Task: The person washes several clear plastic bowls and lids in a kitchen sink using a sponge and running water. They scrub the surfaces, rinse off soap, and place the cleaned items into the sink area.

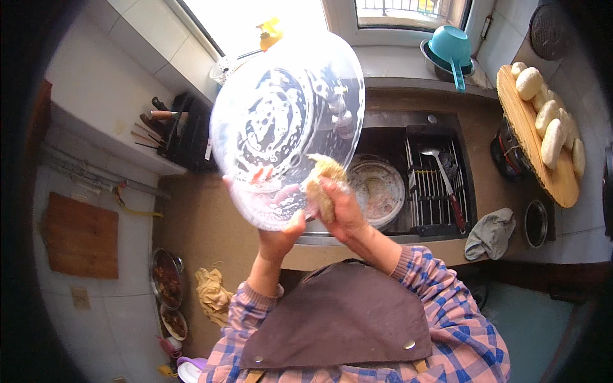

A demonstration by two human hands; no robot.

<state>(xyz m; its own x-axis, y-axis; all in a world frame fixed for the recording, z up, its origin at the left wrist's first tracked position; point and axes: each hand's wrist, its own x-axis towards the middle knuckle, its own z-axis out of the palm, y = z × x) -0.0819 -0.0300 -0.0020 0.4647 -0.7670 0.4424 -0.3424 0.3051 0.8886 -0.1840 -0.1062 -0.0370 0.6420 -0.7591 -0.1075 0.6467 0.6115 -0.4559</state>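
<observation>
A large round transparent lid or dish [287, 129], streaked with white suds, is tilted up before me over the sink's left side. My left hand [282, 234] grips its lower rim, thumb in front and fingers seen through it from behind. In my right hand [341, 208] is a yellowish scrubbing cloth or sponge [325, 184], pressed at the lower right of the lid or dish. Behind my right hand a round pale basin [376, 191] with cloudy contents sits in the sink [354, 234].
A metal rack [416, 191] over the sink holds a red-handled spatula [445, 177]. Right: grey cloth [491, 233], wooden board [531, 139] bearing pale dough-like pieces. Left: knife block [184, 134], crumpled yellow cloth [210, 292], pan of food [166, 277]. A turquoise ladle [450, 45] rests on the sill.
</observation>
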